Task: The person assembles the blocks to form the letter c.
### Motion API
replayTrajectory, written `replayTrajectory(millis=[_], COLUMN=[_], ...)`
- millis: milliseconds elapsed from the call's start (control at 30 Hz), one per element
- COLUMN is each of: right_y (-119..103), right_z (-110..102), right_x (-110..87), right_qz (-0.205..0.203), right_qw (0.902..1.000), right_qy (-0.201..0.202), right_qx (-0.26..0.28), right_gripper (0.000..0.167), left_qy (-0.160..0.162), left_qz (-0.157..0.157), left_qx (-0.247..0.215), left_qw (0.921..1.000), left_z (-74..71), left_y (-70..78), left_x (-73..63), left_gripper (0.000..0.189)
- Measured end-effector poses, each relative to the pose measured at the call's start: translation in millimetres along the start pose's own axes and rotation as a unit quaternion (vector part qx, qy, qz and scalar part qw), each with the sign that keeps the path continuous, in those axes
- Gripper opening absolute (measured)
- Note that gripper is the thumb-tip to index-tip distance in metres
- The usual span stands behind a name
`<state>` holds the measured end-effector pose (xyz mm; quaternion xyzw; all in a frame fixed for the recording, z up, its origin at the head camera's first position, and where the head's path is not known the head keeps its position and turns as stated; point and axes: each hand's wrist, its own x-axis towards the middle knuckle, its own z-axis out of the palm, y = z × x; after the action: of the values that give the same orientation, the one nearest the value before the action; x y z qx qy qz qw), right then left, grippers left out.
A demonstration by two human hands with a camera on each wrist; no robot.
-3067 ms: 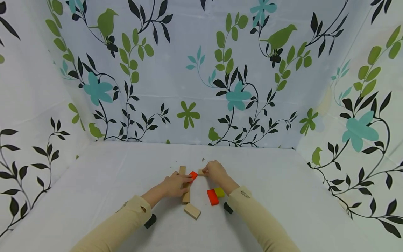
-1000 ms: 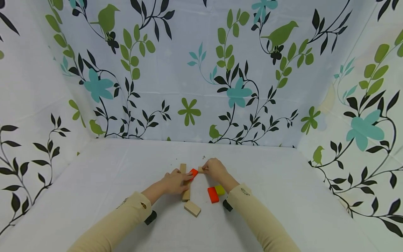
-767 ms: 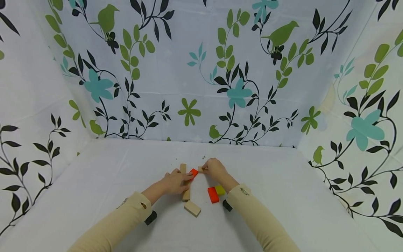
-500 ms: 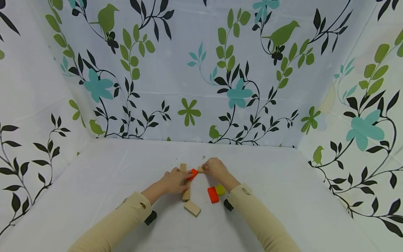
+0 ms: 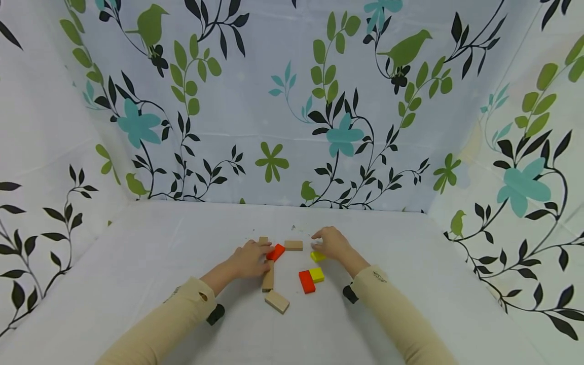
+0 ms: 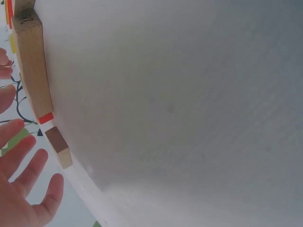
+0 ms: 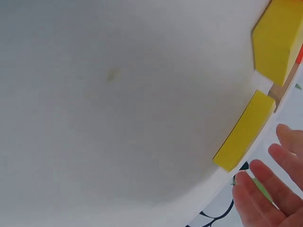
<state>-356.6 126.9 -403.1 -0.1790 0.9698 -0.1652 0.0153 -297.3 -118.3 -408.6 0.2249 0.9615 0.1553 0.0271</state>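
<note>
My left hand [image 5: 248, 259] reaches over a row of wooden blocks, its fingertips at a tilted red block [image 5: 276, 252]. In the left wrist view its fingers [image 6: 31, 170] are spread, with a long wooden block [image 6: 34, 64] beside them and a second wooden block [image 6: 57, 139] further along. My right hand [image 5: 336, 244] hovers with loosely bent fingers right at a yellow block [image 5: 318, 256], which it partly covers. The right wrist view shows that yellow block [image 7: 245, 131] on the table, apart from the fingers. A wooden block [image 5: 293, 246] lies between the hands.
A red block [image 5: 307, 282] and another yellow block [image 5: 317, 275] lie side by side nearer me. One wooden block [image 5: 277, 301] lies angled in front of the row's near block [image 5: 268, 277]. Patterned cloth [image 5: 274, 101] walls the white table at the back and sides.
My right hand has let go of the wooden block and moved right to the yellow block, which now shows. The wooden block stays put. My left hand has barely moved.
</note>
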Motion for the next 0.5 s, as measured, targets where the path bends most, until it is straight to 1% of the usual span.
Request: replayTrajectory(millis=[100, 233, 333, 400, 500], right_y=[6, 13, 17, 19, 22], right_z=[-3, -5, -5, -5, -5], right_x=[-3.9, -9.5, -14.0, -16.7, -19.9], right_qz=[-0.001, -0.015, -0.019, -0.024, -0.039], right_qw=[0.9998, 0.9990, 0.9982, 0.9979, 0.9977], right_qy=[-0.016, -0.042, -0.057, -0.060, -0.054], right_qx=[0.008, 0.007, 0.005, 0.003, 0.006], right_gripper=[0.023, 0.023, 0.025, 0.026, 0.026], left_qy=[0.008, 0.014, 0.009, 0.003, -0.005], left_qz=[-0.002, -0.020, -0.028, -0.030, -0.031], left_qx=[-0.001, 0.007, 0.001, -0.005, -0.009], left_qw=[1.0000, 0.9997, 0.9996, 0.9995, 0.9995], left_z=[-0.5, -0.1, 0.5, 0.4, 0.5], left_y=[-1.4, -6.3, -9.6, -10.5, -10.7], left_x=[0.9, 1.7, 1.3, 0.7, 0.3], left_gripper=[0.049, 0.051, 0.051, 0.049, 0.045])
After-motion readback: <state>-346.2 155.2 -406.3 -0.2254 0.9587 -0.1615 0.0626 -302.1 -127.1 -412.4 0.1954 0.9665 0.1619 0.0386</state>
